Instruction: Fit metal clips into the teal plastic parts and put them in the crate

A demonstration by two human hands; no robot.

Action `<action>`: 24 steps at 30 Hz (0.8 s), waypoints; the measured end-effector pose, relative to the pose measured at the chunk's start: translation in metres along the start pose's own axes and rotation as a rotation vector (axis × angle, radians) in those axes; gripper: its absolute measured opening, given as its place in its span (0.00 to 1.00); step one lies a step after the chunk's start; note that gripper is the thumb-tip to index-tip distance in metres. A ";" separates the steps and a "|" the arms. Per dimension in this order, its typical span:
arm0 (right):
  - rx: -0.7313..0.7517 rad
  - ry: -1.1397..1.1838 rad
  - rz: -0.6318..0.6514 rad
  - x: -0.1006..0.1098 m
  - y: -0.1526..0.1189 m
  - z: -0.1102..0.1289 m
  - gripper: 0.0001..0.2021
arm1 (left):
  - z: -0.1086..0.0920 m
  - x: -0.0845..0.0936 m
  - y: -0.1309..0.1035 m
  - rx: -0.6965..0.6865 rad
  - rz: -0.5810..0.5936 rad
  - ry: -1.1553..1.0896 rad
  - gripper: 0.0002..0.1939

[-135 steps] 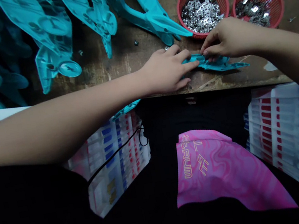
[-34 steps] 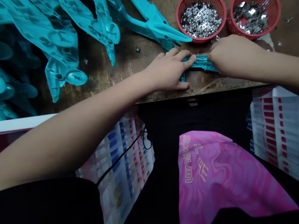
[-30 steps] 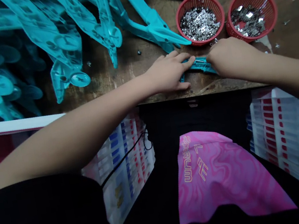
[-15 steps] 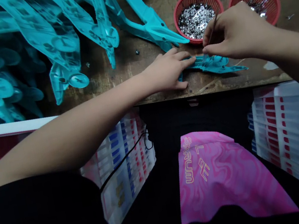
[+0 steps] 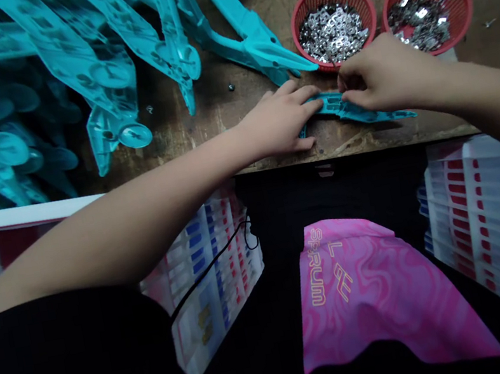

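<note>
Two bare hands are over one blue plastic piece [image 5: 335, 105], which lies on the bench [image 5: 212, 113] at 2 o'clock from the middle of the view. The left hand [image 5: 283, 118] rests with spread fingers over its 9 o'clock end; the right hand [image 5: 385, 74] has thumb and forefinger bent close together, and I cannot tell whether they pinch something. To work well, I think the left hand should press evenly, so the piece cannot turn, and the right fingertips should use small, straight force. At 4 o'clock, a pink cloth [image 5: 383, 286] carries sideways yellow letters, beginning "S", ending "RUM", beside an "L"; the others are unclear.
</note>
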State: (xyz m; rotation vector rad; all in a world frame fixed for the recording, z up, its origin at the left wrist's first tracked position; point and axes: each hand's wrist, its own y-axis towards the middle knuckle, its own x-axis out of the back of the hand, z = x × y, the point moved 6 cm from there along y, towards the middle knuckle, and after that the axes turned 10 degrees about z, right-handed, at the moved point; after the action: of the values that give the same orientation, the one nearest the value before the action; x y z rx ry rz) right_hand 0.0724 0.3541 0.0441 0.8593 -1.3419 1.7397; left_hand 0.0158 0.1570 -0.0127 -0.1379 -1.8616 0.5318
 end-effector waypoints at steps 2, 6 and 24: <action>-0.015 0.035 -0.037 0.005 -0.003 0.002 0.13 | -0.001 0.000 -0.001 0.001 0.000 0.006 0.45; -0.061 0.139 -0.159 0.018 -0.013 0.006 0.15 | 0.000 -0.002 -0.002 -0.011 -0.004 -0.003 0.47; -0.019 0.030 -0.089 -0.002 -0.006 -0.020 0.20 | -0.003 0.002 -0.007 0.034 0.070 0.034 0.54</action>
State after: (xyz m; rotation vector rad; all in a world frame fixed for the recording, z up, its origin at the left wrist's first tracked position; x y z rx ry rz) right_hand 0.0774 0.3743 0.0405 0.8655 -1.2794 1.6629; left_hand 0.0185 0.1522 -0.0070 -0.1888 -1.8189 0.6052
